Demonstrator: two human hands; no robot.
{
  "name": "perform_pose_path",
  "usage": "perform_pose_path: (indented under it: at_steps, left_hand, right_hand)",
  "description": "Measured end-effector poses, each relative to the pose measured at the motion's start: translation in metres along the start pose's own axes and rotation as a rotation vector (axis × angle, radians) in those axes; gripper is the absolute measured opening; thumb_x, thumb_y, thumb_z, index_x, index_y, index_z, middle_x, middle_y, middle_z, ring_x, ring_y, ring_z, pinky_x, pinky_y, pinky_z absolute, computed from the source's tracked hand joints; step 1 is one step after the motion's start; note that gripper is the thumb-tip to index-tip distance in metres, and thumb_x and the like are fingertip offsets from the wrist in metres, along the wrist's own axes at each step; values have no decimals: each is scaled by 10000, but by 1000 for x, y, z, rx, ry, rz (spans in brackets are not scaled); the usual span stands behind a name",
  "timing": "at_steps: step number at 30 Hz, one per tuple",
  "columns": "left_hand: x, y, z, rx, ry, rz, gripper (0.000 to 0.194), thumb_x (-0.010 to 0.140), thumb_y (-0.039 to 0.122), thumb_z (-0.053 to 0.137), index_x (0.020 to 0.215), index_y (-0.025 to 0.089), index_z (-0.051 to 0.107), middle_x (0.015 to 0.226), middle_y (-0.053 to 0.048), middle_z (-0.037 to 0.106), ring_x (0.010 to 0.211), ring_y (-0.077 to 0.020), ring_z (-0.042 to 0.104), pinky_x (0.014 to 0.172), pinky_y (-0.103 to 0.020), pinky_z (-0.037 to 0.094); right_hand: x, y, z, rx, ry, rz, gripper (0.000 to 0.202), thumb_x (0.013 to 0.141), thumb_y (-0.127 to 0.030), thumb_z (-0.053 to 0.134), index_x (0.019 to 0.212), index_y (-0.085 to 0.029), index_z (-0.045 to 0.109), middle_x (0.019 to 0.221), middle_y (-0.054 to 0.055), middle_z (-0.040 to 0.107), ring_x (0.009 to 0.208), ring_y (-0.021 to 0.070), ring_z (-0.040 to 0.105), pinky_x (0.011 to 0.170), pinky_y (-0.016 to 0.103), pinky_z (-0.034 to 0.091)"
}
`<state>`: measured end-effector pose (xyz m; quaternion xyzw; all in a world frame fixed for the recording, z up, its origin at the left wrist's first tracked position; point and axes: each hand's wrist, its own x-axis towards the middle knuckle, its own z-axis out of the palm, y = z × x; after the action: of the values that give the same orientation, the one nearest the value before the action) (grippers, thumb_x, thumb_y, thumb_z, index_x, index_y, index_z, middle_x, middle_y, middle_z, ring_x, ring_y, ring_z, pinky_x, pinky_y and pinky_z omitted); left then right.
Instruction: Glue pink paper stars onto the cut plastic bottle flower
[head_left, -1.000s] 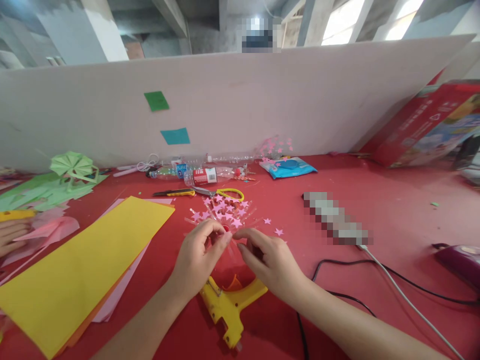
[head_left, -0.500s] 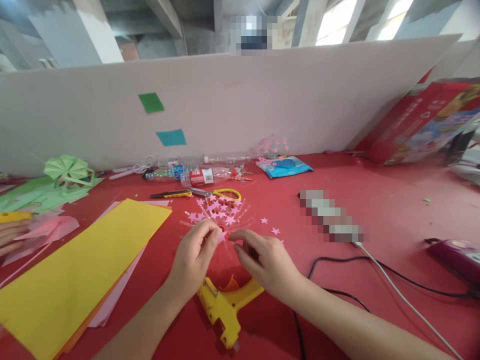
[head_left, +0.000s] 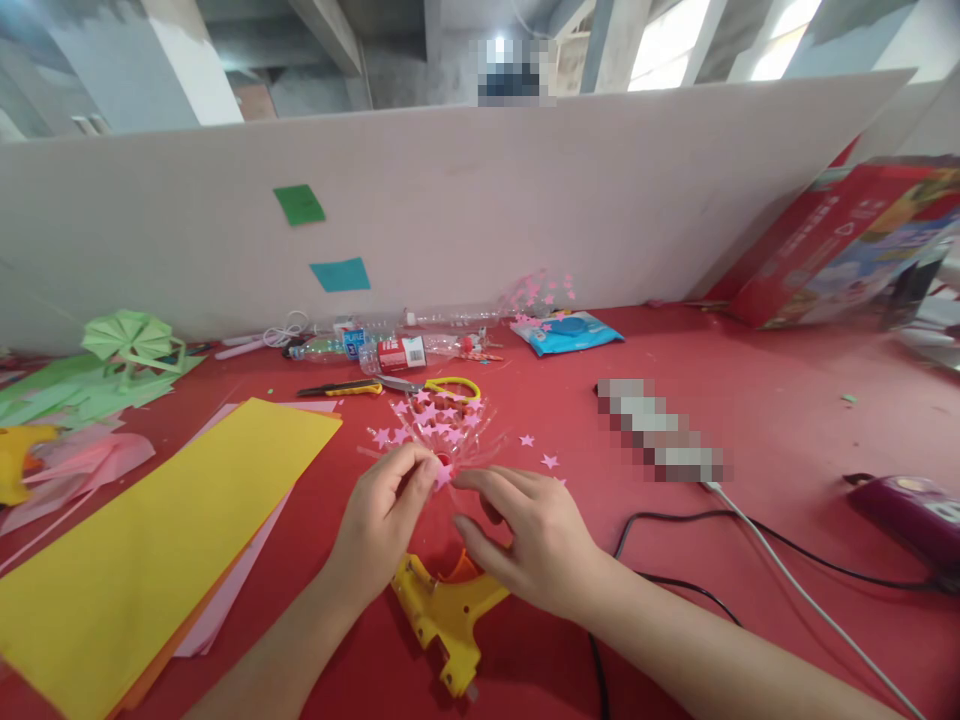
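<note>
My left hand (head_left: 386, 505) is closed in a pinch, with a small pink star (head_left: 444, 474) at the tips of its thumb and forefinger. Close to the star's right side, my right hand (head_left: 544, 525) has its thumb and forefinger apart; whether the forefinger touches the star I cannot tell. Just beyond both hands is a cut clear plastic bottle (head_left: 491, 440) with splayed strips carrying several pink stars (head_left: 454, 435); its lower part is partly hidden. Below my hands a yellow glue gun (head_left: 450, 620) lies on the red table, partly covered by my right hand.
Loose stars (head_left: 550, 461) lie right of the bottle. Yellow paper sheets (head_left: 172, 540) cover the left. Behind are a utility knife (head_left: 341, 388), scissors (head_left: 454, 385), plastic bottles (head_left: 401, 353) and a blue wipes pack (head_left: 574, 333). Black cable (head_left: 697, 517) and a purple device (head_left: 911, 515) are right.
My right thumb has dropped away from the forefinger, widening the gap. My left hand keeps its pinch. At the far left, another person's hand has gone out of view and a yellow tool shows more.
</note>
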<state>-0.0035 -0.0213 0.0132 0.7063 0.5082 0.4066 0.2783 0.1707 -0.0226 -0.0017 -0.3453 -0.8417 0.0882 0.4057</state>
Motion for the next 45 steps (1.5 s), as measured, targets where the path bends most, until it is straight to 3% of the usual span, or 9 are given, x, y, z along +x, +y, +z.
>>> perform_pose_path:
  at_steps: [6,12,20,24,27,31,35,39,45]
  left_hand:
    - [-3,2,1,-8,-112,124,165,923,220,408,842,203,550,832,-11,579,791,-145,557,726,-266,445]
    - [-4,2,2,87,-106,206,188,928,179,399,819,196,551,815,-19,585,770,-141,567,703,-263,466]
    - [-6,-3,-3,296,188,417,227,918,160,470,1128,200,546,889,-21,651,782,-129,603,723,-251,487]
    - [-2,-4,-12,362,451,472,168,901,183,500,1040,195,594,1005,-61,586,977,-178,557,879,-322,455]
    - [4,-11,-17,317,514,379,191,914,251,488,1062,209,602,1170,-87,524,1160,-214,489,1014,-382,389]
    - [12,-24,-18,159,466,176,246,924,360,466,1103,251,594,1291,-72,492,1267,-221,433,1076,-418,351]
    - [13,-32,-14,22,332,64,331,910,455,465,1177,286,564,1382,-47,472,1334,-227,386,1103,-457,331]
    - [9,-30,-7,65,212,81,377,916,468,446,1236,290,537,1442,-41,435,1369,-224,353,1127,-461,302]
    - [6,-28,-5,123,175,134,383,928,452,432,1264,290,516,1453,-41,430,1375,-224,346,1134,-476,289]
  right_hand:
    - [1,2,3,58,20,202,199,922,-294,456,973,-156,590,528,-59,486,448,89,440,482,203,336]
    - [1,3,6,103,-7,238,109,881,-230,471,872,-184,570,511,-69,469,430,78,408,471,187,309]
    - [5,4,2,131,6,288,95,861,-183,478,794,-190,545,506,-79,439,426,69,395,460,172,306]
    - [3,9,1,14,59,165,134,904,-196,456,927,-169,585,513,-68,471,430,81,419,464,191,321]
    - [2,12,0,-99,125,22,179,920,-170,442,1020,-139,587,572,-34,531,471,101,452,492,216,354]
    - [6,12,-3,-221,203,-138,177,894,-131,478,1027,-137,594,764,55,620,666,163,535,615,284,425]
    - [9,11,-6,-242,208,-161,212,881,-143,533,1083,-161,593,987,96,645,888,222,556,790,373,449]
    - [9,17,-4,-264,213,-136,275,875,-136,539,1145,-168,582,1069,100,632,979,246,517,858,409,443]
    - [11,29,-2,-329,225,-100,279,877,-131,526,1141,-181,598,1027,102,611,928,239,499,829,418,449]
